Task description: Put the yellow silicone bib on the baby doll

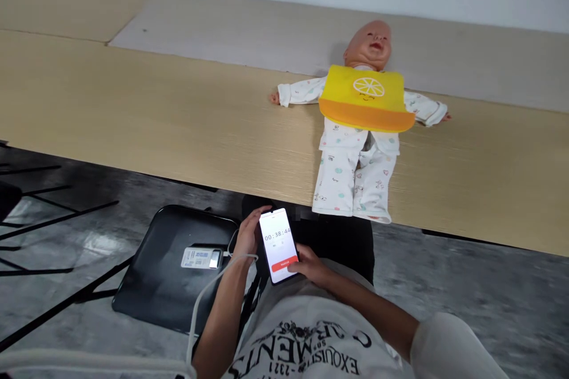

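Tabletop [133, 112]: long, pale wood grain; carries the doll, whose legs reach its near edge.
Chair [146, 284]: black seat on grey floor, down and to the left of the doll, off the tabletop.
Doll [355, 166]: flat on its back, arms spread wide, head away from the person; white printed sleepsuit.
Bib [367, 100]: yellow with an orange lower band and a citrus-slice print; lies over the doll's chest.
Left hand [246, 237]: below the doll's feet and a little to their left, past the tabletop edge; grip wrapped round the phone's left side, one fingertip over its top corner.
Right hand [311, 266]: below the doll's feet, nearer the person's body; grip closed on the phone's lower right edge, thumb resting on the red bar low on the screen.
Phone [278, 246]: held between both hands, just below the doll's feet and off the tabletop; screen up and lit white, reading 00:38:44.
Cable [200, 302]: white, loops past the left wrist and runs down-left, away from the doll; cannot tell where it plugs in.
Flat pack [201, 258]: small, label-faced, lying on the chair seat, down-left of the doll's feet.
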A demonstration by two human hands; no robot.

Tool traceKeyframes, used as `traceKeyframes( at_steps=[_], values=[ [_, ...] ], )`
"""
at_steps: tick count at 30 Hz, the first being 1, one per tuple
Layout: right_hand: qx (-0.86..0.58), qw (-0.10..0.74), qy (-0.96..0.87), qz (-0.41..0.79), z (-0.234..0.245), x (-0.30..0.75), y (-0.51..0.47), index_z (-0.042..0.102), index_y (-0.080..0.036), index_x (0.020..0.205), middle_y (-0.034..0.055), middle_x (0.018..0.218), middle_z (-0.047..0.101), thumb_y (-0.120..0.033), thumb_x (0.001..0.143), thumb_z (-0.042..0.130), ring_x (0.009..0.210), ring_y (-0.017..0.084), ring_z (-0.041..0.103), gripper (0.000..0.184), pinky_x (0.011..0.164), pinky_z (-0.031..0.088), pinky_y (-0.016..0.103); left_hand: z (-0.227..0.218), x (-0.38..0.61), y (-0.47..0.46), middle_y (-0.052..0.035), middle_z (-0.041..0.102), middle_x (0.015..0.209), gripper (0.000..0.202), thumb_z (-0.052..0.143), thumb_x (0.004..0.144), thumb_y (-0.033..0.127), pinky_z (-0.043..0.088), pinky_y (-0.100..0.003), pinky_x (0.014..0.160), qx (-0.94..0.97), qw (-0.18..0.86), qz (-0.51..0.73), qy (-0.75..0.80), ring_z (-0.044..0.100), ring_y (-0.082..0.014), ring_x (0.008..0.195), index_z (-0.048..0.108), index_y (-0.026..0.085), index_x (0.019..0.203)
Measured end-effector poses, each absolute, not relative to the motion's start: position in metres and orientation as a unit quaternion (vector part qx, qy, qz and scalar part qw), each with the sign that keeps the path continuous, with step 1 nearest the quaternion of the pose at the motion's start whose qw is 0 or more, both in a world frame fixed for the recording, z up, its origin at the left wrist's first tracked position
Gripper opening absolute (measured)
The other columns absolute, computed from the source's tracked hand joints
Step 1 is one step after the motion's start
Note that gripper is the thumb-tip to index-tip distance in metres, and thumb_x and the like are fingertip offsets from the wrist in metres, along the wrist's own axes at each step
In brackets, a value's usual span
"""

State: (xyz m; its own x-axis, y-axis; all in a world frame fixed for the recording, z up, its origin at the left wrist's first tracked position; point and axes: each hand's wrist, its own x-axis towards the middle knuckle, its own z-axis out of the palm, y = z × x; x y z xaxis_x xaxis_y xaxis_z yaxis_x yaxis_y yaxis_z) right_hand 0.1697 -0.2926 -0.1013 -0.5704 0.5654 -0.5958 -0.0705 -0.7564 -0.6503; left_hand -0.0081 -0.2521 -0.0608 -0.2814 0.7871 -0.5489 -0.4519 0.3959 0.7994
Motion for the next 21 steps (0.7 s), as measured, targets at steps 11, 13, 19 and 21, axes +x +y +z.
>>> traceKeyframes(
  at_steps=[11,13,19,21],
  values=[
    [-0.409,0.186,-0.29,0.845,-0.09,0.169,-0.291,0.065,-0.016,0.094,-0.0002,0.085,0.067,-0.015,0.051,0.063,0.08,0.017,0.057,0.043,0.079,0.042,0.029,-0.068,-0.012,-0.258,-0.006,0.072,0.091,0.034,0.072,0.067,0.039,0.042,-0.027,0.068,0.147,0.572,0.538,0.602,0.061,-0.0176,0.076,0.076,0.016,0.091],
    [-0.412,0.186,-0.289,0.844,-0.09,0.17,-0.292,0.065,-0.015,0.095,0.0,0.086,0.068,-0.014,0.051,0.064,0.08,0.017,0.057,0.044,0.078,0.041,0.029,-0.067,-0.011,-0.258,-0.0054,0.072,0.087,0.035,0.072,0.067,0.039,0.041,-0.027,0.066,0.145,0.576,0.536,0.6,0.06,-0.0169,0.073,0.076,0.016,0.093],
    [-0.4,0.184,-0.292,0.849,-0.09,0.171,-0.292,0.067,-0.017,0.099,-0.0004,0.091,0.07,-0.013,0.053,0.064,0.082,0.017,0.06,0.046,0.08,0.042,0.029,-0.066,-0.01,-0.258,-0.0058,0.072,0.084,0.037,0.072,0.066,0.04,0.042,-0.028,0.066,0.14,0.579,0.529,0.605,0.061,-0.0179,0.071,0.075,0.016,0.094],
    [-0.398,0.182,-0.284,0.853,-0.091,0.171,-0.293,0.067,-0.017,0.1,-0.0009,0.091,0.071,-0.013,0.053,0.064,0.082,0.017,0.06,0.047,0.079,0.042,0.028,-0.066,-0.01,-0.258,-0.0057,0.072,0.084,0.037,0.072,0.066,0.041,0.042,-0.028,0.065,0.138,0.583,0.529,0.601,0.061,-0.0177,0.07,0.075,0.016,0.094]
  ],
)
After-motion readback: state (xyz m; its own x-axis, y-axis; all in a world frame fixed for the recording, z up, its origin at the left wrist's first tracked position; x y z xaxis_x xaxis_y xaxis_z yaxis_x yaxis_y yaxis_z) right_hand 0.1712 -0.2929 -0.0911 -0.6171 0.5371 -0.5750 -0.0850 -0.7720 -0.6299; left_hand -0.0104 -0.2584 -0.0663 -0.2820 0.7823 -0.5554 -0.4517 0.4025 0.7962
